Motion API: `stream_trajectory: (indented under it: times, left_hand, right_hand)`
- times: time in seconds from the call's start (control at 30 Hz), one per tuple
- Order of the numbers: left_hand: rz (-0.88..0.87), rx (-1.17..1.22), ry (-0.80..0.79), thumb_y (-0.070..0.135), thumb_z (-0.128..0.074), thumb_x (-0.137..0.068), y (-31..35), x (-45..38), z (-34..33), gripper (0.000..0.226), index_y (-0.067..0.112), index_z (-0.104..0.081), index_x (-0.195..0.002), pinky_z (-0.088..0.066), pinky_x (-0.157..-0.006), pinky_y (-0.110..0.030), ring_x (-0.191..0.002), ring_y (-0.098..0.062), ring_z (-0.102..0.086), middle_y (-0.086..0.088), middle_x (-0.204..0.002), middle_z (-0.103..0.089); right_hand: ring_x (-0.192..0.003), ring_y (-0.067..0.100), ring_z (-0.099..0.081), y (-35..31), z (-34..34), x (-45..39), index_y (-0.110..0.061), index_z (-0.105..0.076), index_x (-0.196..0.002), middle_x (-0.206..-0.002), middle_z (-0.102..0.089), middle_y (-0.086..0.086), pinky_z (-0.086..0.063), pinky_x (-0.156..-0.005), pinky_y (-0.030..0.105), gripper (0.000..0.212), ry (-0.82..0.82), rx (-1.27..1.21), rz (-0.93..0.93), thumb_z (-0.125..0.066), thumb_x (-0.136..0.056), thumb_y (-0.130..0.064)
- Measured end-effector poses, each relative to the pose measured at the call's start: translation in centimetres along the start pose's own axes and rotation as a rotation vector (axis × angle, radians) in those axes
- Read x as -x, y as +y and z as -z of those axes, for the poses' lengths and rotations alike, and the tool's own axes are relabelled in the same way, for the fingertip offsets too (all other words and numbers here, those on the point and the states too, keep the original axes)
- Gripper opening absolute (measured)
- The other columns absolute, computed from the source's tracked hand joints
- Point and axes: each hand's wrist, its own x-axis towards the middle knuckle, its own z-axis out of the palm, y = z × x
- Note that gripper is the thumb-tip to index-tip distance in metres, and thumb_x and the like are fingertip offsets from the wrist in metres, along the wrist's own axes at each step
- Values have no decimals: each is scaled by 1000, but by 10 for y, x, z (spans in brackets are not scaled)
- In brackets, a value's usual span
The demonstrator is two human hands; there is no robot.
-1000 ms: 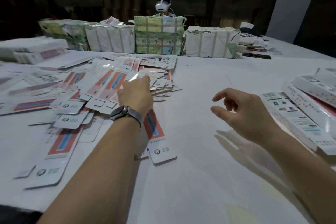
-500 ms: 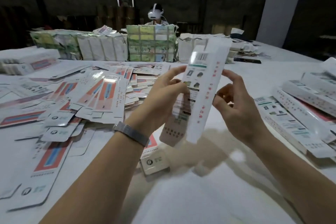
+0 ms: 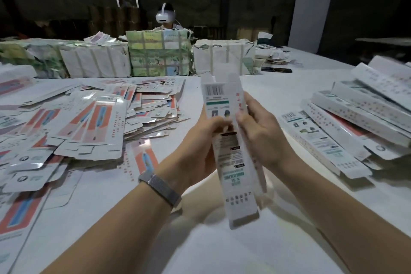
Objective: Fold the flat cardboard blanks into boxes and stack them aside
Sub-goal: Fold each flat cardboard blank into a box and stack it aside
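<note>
Broadly, the desk (image 3: 278,95) carries a loose heap of flat blanks (image 3: 93,122) on the left and a pile of folded boxes (image 3: 360,118) on the right, with wrapped bundles (image 3: 159,53) along the far edge. Between them, lifted off the desk, both hands hold one long blank (image 3: 231,149) nearly upright. The left hand (image 3: 200,140) grips its left edge with curled fingers and the thumb on the printed face; the right hand (image 3: 262,133) pinches the right edge the same way.

To square it into a tube, I would press the two long edges toward each other so the creases pop evenly, keeping thumbs off the end flaps, which still stand open at the top.

Readable print is sparse: a barcode (image 3: 214,90) near the top, a green band below it, small product icons, and lower down what looks like "X 15". The rest is too blurred to read.
</note>
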Motion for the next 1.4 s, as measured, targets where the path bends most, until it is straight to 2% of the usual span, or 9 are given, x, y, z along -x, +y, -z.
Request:
stream_trajectory:
  times: [0.07,0.17,0.27,0.47,0.67,0.83,0.97,1.1,1.4]
  left_hand:
    - [52,21,-10,34,-43,-103,-2,2,-3,37,23,-58,-136,-61,-71,-39,-88,-23,-74,-6,-106,-75]
    - [88,41,-53,61,-29,-100,-1,2,-5,57,27,-63,-130,-62,-74,-40,-96,-25,-74,-7,-114,-75]
    - [76,71,-72,72,-20,-95,1,3,-7,73,27,-75,-114,-61,-65,-37,-85,-24,-76,-6,-100,-78]
    - [30,-99,-52,60,-19,-103,2,7,-9,69,36,-80,-80,-57,-53,-29,-62,-22,-74,-5,-74,-76]
    - [41,-128,-114,59,-19,-104,1,7,-10,65,34,-78,-92,-59,-56,-34,-67,-31,-73,-16,-84,-73]
    - [93,-214,-126,64,-20,-101,-4,7,-14,61,27,-65,-120,-59,-64,-40,-69,-38,-70,-24,-90,-69]
    - [129,-268,-122,64,-17,-101,-2,8,-15,69,17,-61,-125,-60,-67,-43,-72,-40,-69,-35,-103,-66]
    - [199,-351,-129,65,-15,-101,1,9,-15,72,13,-59,-125,-60,-68,-43,-70,-39,-69,-30,-104,-69]
    - [224,-353,-74,63,-19,-103,4,8,-14,68,11,-62,-112,-55,-51,-31,-59,-34,-68,-22,-86,-72]
  right_hand:
    - [-102,11,-64,3,0,-2,-33,-46,-144,-113,-63,-7,-55,-89,42,42,6,148,15,-44,-103,-25]
    - [-86,-6,-57,1,5,-5,-41,-25,-153,-100,-43,-12,-53,-69,16,61,73,269,13,-52,-101,-28]
    - [-85,-10,-51,-3,9,-4,-51,-31,-148,-97,-39,-14,-50,-67,15,62,76,341,73,-54,-96,-26]
    - [-80,-4,-50,-4,15,-4,-44,-50,-139,-92,-44,-10,-45,-72,18,44,99,450,87,-55,-97,-34]
    - [-69,17,-59,-8,19,-6,-36,-53,-109,-80,-56,-6,-57,-65,49,22,94,421,36,-55,-95,-52]
    - [-57,12,-58,-8,24,-7,-30,-41,-101,-87,-64,-5,-52,-63,39,46,82,676,8,-38,-90,-75]
    - [-68,15,-56,-7,29,-8,-30,-39,-95,-75,-58,-12,-34,-55,31,46,77,778,17,-35,-90,-75]
    - [-68,14,-56,-7,38,-11,-28,-42,-87,-71,-58,-11,-35,-57,33,55,49,822,-5,-29,-82,-82]
    - [-54,11,-46,-12,48,-14,-18,-46,-70,-62,-58,1,-37,-52,31,46,68,596,101,-64,-88,-57]
